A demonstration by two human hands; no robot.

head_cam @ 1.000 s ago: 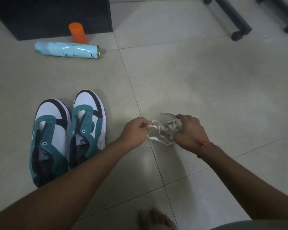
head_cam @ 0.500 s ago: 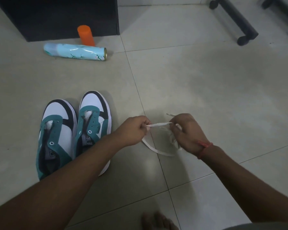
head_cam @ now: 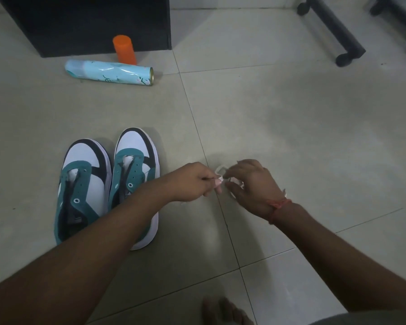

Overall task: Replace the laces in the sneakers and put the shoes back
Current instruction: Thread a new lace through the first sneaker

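Two teal, white and black sneakers stand side by side on the tiled floor at the left, toes pointing away, both without laces: the left sneaker [head_cam: 80, 184] and the right sneaker [head_cam: 134, 165], whose heel my left forearm crosses. To their right, my left hand [head_cam: 192, 181] and my right hand [head_cam: 251, 184] meet just above the floor, both pinching a white shoelace [head_cam: 220, 171]. Only a small loop of it shows between the fingers; the remainder is bunched inside my right hand.
A light-blue spray can [head_cam: 108, 72] lies on its side behind the sneakers, with an orange cap [head_cam: 124, 49] standing beyond it against a dark cabinet [head_cam: 85, 22]. A black wheeled furniture leg [head_cam: 333, 29] crosses the top right. My bare toes [head_cam: 223, 310] show at the bottom.
My hands have come together: the lace, stretched between them half a second ago with a loop hanging down, is now gathered into my right hand. The camera has shifted slightly.
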